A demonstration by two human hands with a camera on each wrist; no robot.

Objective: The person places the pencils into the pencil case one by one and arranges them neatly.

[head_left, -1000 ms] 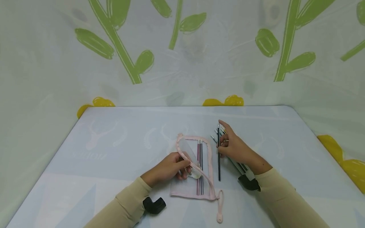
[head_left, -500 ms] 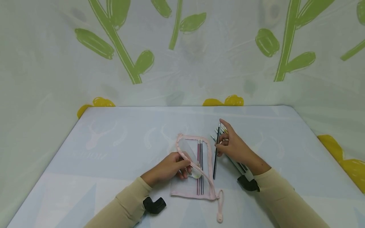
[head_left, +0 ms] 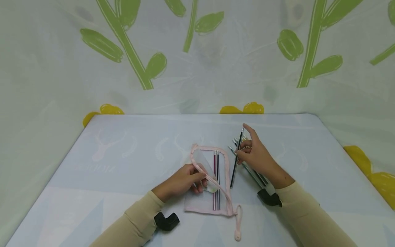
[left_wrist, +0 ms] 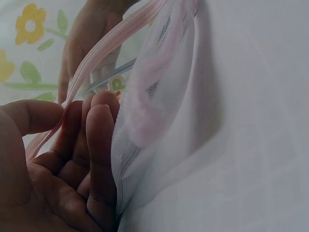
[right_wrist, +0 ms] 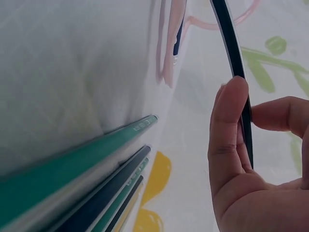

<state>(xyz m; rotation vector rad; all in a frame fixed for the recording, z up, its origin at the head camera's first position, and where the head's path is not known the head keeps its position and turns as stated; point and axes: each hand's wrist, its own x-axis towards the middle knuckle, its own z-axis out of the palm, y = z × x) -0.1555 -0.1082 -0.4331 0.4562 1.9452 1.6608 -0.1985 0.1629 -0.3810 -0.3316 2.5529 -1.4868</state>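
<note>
My left hand (head_left: 187,180) pinches the pink zip edge of a see-through mesh pencil pouch (head_left: 203,212), lifting its open side. Inside the pouch lie two pencils, one dark red (head_left: 214,199) and one dark (head_left: 218,200), plus a pale rounded piece. In the left wrist view the thumb and fingers meet on the zip band (left_wrist: 96,53). To the right of the pouch, my right hand (head_left: 256,156) pinches a dark pencil (head_left: 234,171) between thumb and fingers, its index finger raised to the top end. The pencil tilts, its lower end near the pouch's right edge.
Several loose pencils, among them a green one (right_wrist: 91,150), lie together on the table under my right hand and wrist. A pink zip-pull loop (head_left: 238,226) hangs off the pouch's near corner. Behind the table (head_left: 123,144) stands a leaf-patterned backdrop (head_left: 247,51).
The dark pencil has gone from upright to tilted, its lower end swinging left toward the pouch. My right hand has risen slightly away from me. The left hand keeps its hold.
</note>
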